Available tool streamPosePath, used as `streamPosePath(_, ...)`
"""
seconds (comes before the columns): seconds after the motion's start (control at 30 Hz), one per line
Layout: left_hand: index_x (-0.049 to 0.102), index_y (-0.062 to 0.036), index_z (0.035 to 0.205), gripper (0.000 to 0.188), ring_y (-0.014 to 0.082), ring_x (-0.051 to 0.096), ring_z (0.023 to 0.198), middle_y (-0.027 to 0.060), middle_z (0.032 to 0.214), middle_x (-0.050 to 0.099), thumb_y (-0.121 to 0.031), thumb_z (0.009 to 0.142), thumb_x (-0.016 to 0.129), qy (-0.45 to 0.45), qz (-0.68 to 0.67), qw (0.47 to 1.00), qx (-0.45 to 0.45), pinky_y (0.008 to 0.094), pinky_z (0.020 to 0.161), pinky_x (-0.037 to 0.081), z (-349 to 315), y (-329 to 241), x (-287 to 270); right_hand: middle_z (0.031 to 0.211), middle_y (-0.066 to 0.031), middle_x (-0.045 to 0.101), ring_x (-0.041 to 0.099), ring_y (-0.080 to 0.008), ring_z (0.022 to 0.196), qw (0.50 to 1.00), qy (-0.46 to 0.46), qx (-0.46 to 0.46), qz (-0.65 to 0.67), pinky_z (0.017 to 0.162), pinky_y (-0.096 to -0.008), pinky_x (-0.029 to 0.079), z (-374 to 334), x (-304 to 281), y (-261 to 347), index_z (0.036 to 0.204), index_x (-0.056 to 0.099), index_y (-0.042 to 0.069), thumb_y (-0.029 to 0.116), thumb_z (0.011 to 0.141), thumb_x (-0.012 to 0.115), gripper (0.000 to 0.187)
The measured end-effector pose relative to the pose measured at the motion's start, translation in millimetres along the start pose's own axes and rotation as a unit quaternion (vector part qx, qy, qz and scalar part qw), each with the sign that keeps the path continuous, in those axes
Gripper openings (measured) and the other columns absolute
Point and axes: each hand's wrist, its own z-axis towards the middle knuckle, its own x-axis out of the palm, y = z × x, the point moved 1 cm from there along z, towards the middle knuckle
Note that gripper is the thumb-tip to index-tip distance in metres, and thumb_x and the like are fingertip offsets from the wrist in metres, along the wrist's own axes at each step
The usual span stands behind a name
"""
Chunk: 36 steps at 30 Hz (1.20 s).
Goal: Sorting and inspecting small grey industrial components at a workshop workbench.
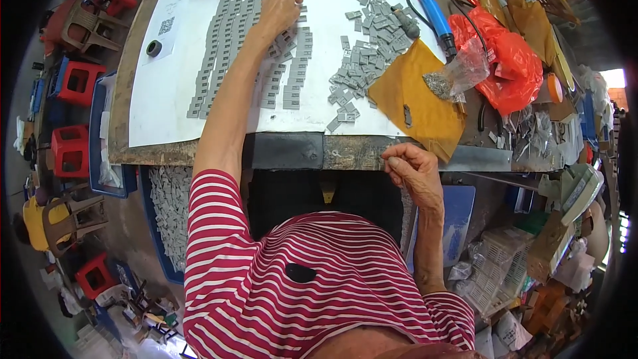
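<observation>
Separating grey rows (222,60), heap (380,26): paper (326,26) | left hand (279,12): rows | right hand (413,169): table edge (355,151)

Red stools (59,148) and brown chairs (78,22) stand at left, while bright light (614,78) shows far right.

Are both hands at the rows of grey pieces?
No, only the left hand is at the rows of grey pieces; the right hand is by the table's front edge.
</observation>
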Motion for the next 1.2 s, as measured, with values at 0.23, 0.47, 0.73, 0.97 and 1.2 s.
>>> streamPosePath(0.23,0.066,-0.0057,0.082,0.016,0.0318,0.061,0.079,0.0158,0.084,0.063,-0.001,0.070,0.056,0.013,0.003,1.000,0.002,0.0416,0.072,0.048,-7.4,-7.6,-0.9,0.069,-0.0019,0.056,0.047,-0.0037,0.054,1.000,0.000,0.002,0.002,0.046,-0.0160,0.036,-4.2,-1.9,1.1,0.092,0.060,-0.002,0.006,0.083,0.056,0.013)
streamPosePath(0.47,0.065,-0.0029,0.085,0.021,0.0283,0.059,0.071,0.0162,0.076,0.062,0.000,0.077,0.045,0.032,-0.003,0.999,0.023,0.0375,0.066,0.047,-20.9,-20.0,-8.0,0.070,-0.0037,0.056,0.047,-0.0052,0.053,1.000,-0.009,-0.001,-0.014,0.046,-0.0155,0.035,-3.5,-8.0,2.5,0.093,0.059,-0.002,0.008,0.083,0.057,0.015)
streamPosePath(0.73,0.064,-0.0082,0.088,0.021,0.0320,0.058,0.088,0.0142,0.089,0.062,-0.011,0.077,0.046,-0.019,0.008,0.999,0.025,0.0425,0.075,0.045,-27.5,-0.5,-2.9,0.069,-0.0023,0.056,0.046,-0.0045,0.053,0.988,-0.088,-0.068,-0.109,0.047,-0.0159,0.034,17.7,-23.4,27.1,0.093,0.060,-0.003,0.009,0.083,0.056,0.016)
streamPosePath(0.97,0.064,-0.0020,0.089,0.019,0.0308,0.060,0.077,0.0167,0.084,0.063,-0.008,0.077,0.049,-0.046,-0.108,0.992,0.055,0.0361,0.071,0.047,-51.2,-39.3,-36.5,0.062,-0.0072,0.056,0.053,-0.0108,0.056,0.876,-0.157,-0.219,-0.400,0.054,-0.0251,0.043,65.4,-52.8,24.0,0.087,0.060,-0.003,0.013,0.081,0.053,0.018)
streamPosePath(1.2,0.063,-0.0008,0.093,0.018,0.0190,0.060,0.078,0.0109,0.086,0.063,-0.004,0.079,0.052,-0.027,-0.218,0.975,0.001,0.0278,0.070,0.046,-114.4,-90.0,-76.3,0.081,-0.0163,0.059,0.059,-0.0310,0.072,0.812,-0.156,-0.280,-0.488,0.064,-0.0379,0.046,70.2,-55.4,8.3,0.085,0.060,0.000,0.010,0.080,0.054,0.013)
